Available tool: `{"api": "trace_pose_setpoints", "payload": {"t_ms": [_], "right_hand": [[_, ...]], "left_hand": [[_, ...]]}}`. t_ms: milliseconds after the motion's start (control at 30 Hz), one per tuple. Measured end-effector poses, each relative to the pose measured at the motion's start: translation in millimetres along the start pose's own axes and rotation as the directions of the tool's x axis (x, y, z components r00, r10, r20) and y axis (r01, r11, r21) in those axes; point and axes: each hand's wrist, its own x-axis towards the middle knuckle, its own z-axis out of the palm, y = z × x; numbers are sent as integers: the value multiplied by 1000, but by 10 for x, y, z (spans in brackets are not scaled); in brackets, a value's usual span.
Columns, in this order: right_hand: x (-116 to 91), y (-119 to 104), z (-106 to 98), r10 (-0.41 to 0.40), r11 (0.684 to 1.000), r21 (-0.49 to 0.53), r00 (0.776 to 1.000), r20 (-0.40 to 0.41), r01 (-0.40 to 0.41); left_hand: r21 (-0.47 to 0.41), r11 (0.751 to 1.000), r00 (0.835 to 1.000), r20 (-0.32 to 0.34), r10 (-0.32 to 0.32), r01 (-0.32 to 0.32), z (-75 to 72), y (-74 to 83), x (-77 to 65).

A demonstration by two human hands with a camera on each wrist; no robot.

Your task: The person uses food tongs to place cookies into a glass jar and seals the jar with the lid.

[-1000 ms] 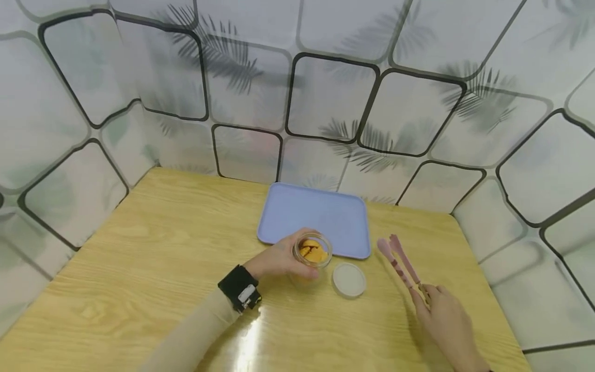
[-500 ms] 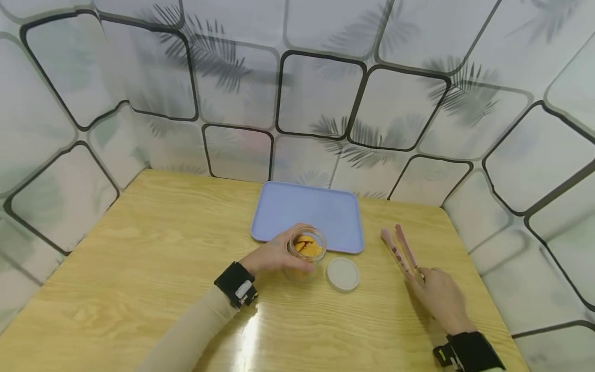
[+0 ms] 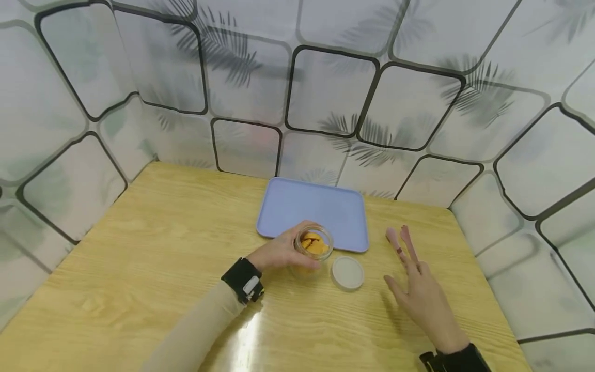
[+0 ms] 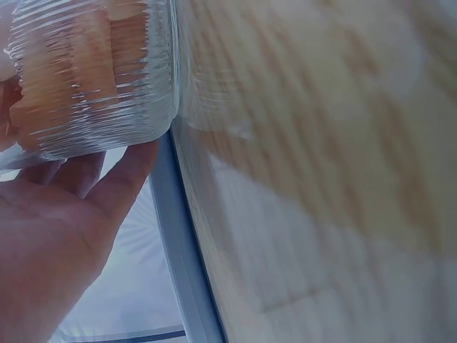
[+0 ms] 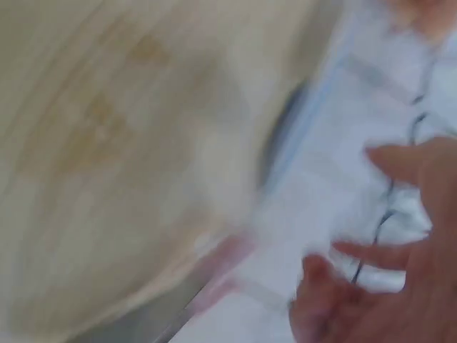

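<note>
My left hand (image 3: 281,252) grips a clear jar (image 4: 161,86), fingers and thumb curled round its side. Orange pieces (image 3: 315,245) show through the jar's open mouth; its ribbed wall fills the upper left of the left wrist view. Beside the jar lies a round whitish lid (image 3: 347,273). At the right, my right hand (image 3: 427,305) is held over pink-tipped tongs (image 3: 392,236) with its fingers spread. In the blurred right wrist view, the pink tips (image 5: 232,251) are apart from the fingers. The rear part of the tongs is hidden under the hand in the head view.
A blue tray (image 3: 316,199) lies behind the jar, near the back edge of the wooden table (image 3: 186,217). White fabric walls (image 3: 251,93) with dark outlines and leaf prints stand around the table's back and sides.
My right hand has let go of the tongs and spread its fingers over them. My left hand keeps its hold on the jar, in much the same place.
</note>
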Motion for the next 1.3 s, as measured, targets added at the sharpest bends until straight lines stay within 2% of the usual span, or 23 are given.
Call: {"api": "trace_pose_setpoints", "payload": {"t_ms": [33,133,200,367,467,767,1000,1133,1233,1300], "right_hand": [[31,-109,15,-58,998,20,998,-8,58],[165,-384,82,-146,987,76,988,54,142],[264,-497,154,-168,985,60,981,94,163],[489,-637,298,-144,989,49,962,230,136],[562,-663,347,-142,990,34,956,257,137],[609,-645,420,-108,994,10,967,230,109],[592,-590,431,-55,991,129,963,263,21],[650,-577,274,2,973,225,980,200,-48],[725,-620,114,3,961,275,994,113,-34],[782,-675,29,-40,948,318,997,68,16]], "left_hand": [[-1,1000,1000,1,2,-2,-4,4,5],[8,1000,1000,1,2,-2,-30,9,-3],[14,1000,1000,1,9,-9,-48,5,-8],[31,999,1000,0,24,-24,-81,-24,-7],[31,999,1000,-2,24,-24,-82,-9,-9],[19,999,999,12,36,-36,-69,33,60],[-3,999,998,33,48,-48,-45,-3,62],[-15,999,997,51,51,-50,-23,-6,56],[-24,999,997,55,48,-47,-17,-3,48],[-33,998,997,55,49,-47,-23,-5,36]]}}
